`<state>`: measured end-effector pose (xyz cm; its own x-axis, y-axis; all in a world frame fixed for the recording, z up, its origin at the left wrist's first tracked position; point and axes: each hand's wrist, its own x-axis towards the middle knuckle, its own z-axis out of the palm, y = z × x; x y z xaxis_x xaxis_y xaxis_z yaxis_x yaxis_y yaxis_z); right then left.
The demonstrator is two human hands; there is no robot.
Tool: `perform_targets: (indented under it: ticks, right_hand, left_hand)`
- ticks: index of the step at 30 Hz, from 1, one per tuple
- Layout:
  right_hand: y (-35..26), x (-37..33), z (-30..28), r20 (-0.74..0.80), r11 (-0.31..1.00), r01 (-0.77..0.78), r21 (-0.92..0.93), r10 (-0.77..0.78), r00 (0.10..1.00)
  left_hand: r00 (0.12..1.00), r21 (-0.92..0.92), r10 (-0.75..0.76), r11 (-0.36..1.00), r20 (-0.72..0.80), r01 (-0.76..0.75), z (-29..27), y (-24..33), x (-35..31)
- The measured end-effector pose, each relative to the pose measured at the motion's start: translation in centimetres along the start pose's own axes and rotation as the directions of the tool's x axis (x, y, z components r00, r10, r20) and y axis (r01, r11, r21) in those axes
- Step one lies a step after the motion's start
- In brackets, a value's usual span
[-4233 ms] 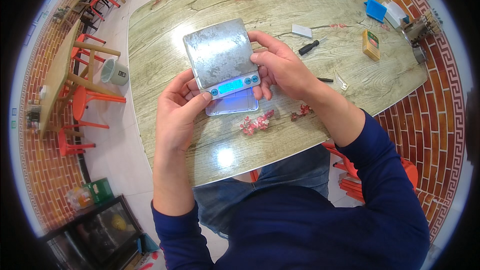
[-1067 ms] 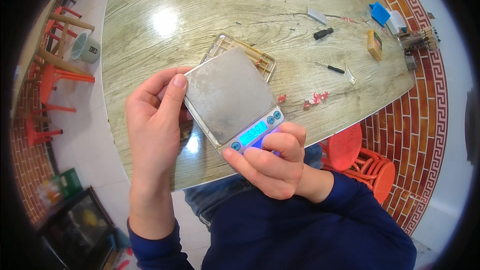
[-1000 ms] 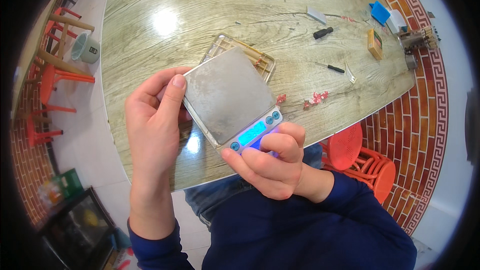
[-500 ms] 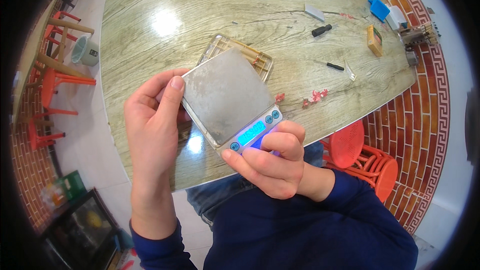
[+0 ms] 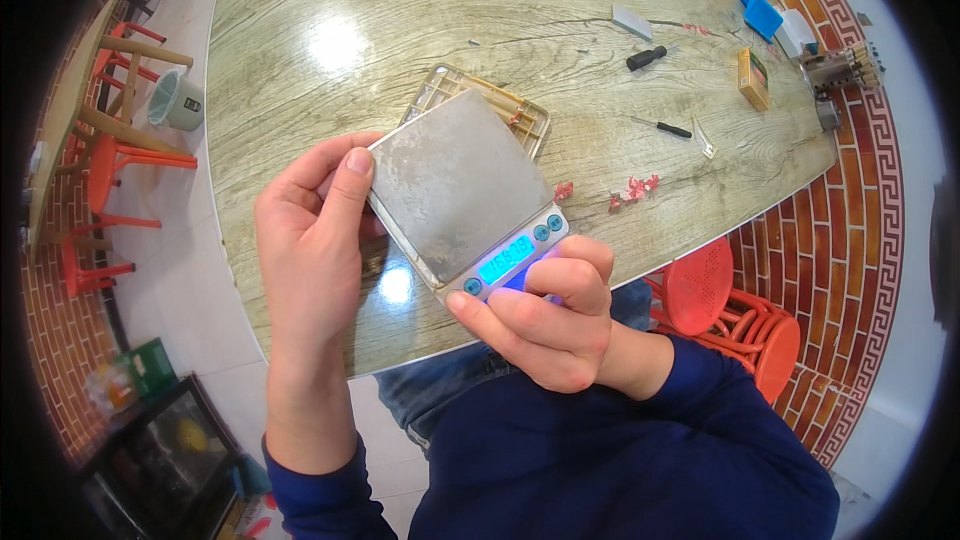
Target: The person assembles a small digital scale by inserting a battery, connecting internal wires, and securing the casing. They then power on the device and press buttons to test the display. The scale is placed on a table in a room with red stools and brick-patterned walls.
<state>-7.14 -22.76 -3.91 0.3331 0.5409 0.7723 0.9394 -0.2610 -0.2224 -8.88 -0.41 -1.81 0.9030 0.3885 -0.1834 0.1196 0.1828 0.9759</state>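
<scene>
A small digital scale (image 5: 455, 185) with a worn metal weighing plate and a lit blue display is held up, tilted, above the near part of the table. My left hand (image 5: 318, 225) grips its left edge, thumb on top and the other fingers underneath. At the front corner by the display, my right hand (image 5: 550, 315) is closed around the scale's edge, its fingers curled and partly hiding the lower rim. Behind the scale, a ribbed tan plastic cover (image 5: 440, 82) lies on the table, partly hidden by it.
Red scraps (image 5: 635, 192) lie right of the scale. Farther right are a thin screwdriver (image 5: 672, 129), a stubby black screwdriver (image 5: 646, 59), a white block (image 5: 632, 23), a yellow box (image 5: 753, 80) and a blue plastic piece (image 5: 762, 16). Red stools (image 5: 775, 355) stand beyond the table's right edge.
The digits on the scale's display have changed. Both hands keep the same hold on the scale, and the whole view has shifted slightly.
</scene>
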Motion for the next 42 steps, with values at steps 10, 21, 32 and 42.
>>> perform_targets:
  ticks: [10, 21, 32, 42]
  right_hand:
    - [-0.17, 0.10, -0.12, -0.009, 0.999, 0.016, -0.033, -0.016, 1.000]
    - [0.20, -0.13, 0.34, -0.037, 0.997, 0.061, -0.049, -0.062, 0.997]
    - [0.02, -0.36, 0.54, -0.074, 0.996, 0.059, -0.073, -0.064, 0.995]
    - [-0.06, -0.47, 0.67, -0.082, 0.998, 0.033, -0.049, -0.036, 0.996]
  left_hand:
    - [1.000, -0.030, -0.002, 1.000, 0.019, 0.003, -0.08, 0.01, 0.02]
    - [0.999, 0.004, 0.000, 1.000, 0.041, -0.001, -0.27, 0.08, 0.10]
    - [0.998, -0.018, 0.013, 1.000, 0.061, -0.012, -0.47, -0.07, 0.14]
    - [0.998, -0.016, 0.021, 1.000, 0.067, -0.020, -0.61, -0.25, 0.22]
